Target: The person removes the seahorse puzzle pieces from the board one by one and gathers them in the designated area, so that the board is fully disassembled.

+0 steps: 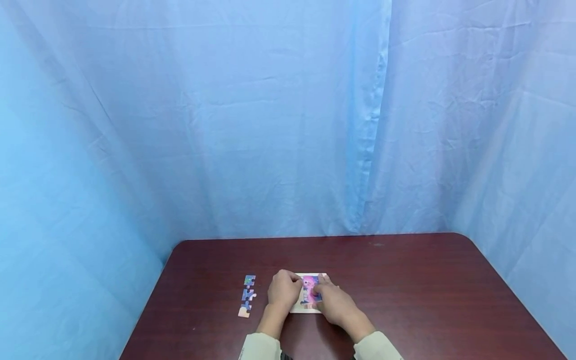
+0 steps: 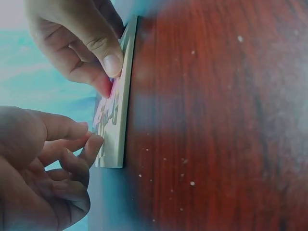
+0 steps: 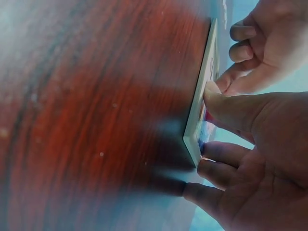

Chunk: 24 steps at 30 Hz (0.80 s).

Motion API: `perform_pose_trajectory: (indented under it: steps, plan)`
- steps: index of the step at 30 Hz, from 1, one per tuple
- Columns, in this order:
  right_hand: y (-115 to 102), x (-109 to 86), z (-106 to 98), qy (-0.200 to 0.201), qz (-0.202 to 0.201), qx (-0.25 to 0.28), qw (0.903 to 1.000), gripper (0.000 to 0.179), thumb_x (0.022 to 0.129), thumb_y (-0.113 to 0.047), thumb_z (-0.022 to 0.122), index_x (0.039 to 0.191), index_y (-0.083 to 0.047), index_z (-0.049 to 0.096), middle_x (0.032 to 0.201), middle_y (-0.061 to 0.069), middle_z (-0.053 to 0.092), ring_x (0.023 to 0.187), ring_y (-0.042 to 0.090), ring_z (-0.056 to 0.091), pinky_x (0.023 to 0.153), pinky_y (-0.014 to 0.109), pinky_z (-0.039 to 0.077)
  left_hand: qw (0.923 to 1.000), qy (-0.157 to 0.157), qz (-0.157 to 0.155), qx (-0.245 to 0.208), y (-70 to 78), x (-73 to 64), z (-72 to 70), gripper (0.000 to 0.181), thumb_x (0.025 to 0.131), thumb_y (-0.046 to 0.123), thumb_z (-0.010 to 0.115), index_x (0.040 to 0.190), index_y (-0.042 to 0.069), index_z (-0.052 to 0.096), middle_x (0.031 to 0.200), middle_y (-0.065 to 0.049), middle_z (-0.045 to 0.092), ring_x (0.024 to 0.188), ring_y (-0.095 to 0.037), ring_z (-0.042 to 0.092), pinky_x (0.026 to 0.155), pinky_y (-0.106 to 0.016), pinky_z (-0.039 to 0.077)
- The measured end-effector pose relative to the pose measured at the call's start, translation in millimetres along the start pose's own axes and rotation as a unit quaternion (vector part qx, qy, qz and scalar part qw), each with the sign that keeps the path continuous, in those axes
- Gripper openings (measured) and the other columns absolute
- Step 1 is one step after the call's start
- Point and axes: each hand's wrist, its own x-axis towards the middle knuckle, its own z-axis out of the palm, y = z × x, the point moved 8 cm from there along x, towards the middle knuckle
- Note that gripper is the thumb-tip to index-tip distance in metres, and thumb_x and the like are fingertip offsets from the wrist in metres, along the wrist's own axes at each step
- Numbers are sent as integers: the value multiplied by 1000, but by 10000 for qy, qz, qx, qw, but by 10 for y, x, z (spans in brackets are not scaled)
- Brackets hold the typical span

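A pale, flat puzzle board [image 1: 295, 306] lies on the table with several joined pink and blue puzzle pieces [image 1: 310, 285] in it. My left hand [image 1: 284, 289] is over the board's left side, fingers curled and thumb and forefinger tips close together at its edge. I cannot tell whether a piece is between those tips. On the board's right side, my right hand [image 1: 335, 302] rests with its fingers spread. In the right wrist view its thumb [image 3: 214, 98] touches the near rim and other fingertips reach the pieces and the board's side.
Several loose puzzle pieces [image 1: 246, 295] lie in a column left of my left hand. The dark red wooden table [image 1: 405, 280] has rounded far corners. Light blue curtains [image 1: 270, 125] hang behind it and at both sides.
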Motion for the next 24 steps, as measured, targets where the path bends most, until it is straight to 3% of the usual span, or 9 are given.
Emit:
perform_pose_trajectory:
  steps: [6, 14, 24]
  plan:
    - [4, 14, -10, -7, 51, -22, 10000, 9, 95, -10, 75, 100, -6, 70, 161, 31, 44, 156, 46, 37, 118, 68, 37, 9991, -66, -367, -178, 21, 42, -3, 10, 83, 14, 79, 74, 15, 76, 70, 2, 72, 64, -11, 61, 61, -36, 50]
    - [-37, -28, -29, 52, -110, 10, 9999, 19, 93, -8, 76, 111, -1, 73, 158, 34, 46, 154, 49, 39, 118, 69, 37, 9990, 36, -424, -115, 20, -9, 20, 16, 84, 17, 82, 74, 18, 68, 66, 7, 67, 62, -9, 59, 62, -37, 47]
    - [-24, -11, 0, 37, -19, 22, 10000, 11, 93, -7, 76, 102, -4, 71, 160, 34, 44, 155, 49, 38, 118, 69, 37, 9986, 143, -517, -21, -53, -47, -169, 14, 87, 18, 80, 79, 18, 69, 70, 6, 69, 64, -10, 60, 62, -36, 46]
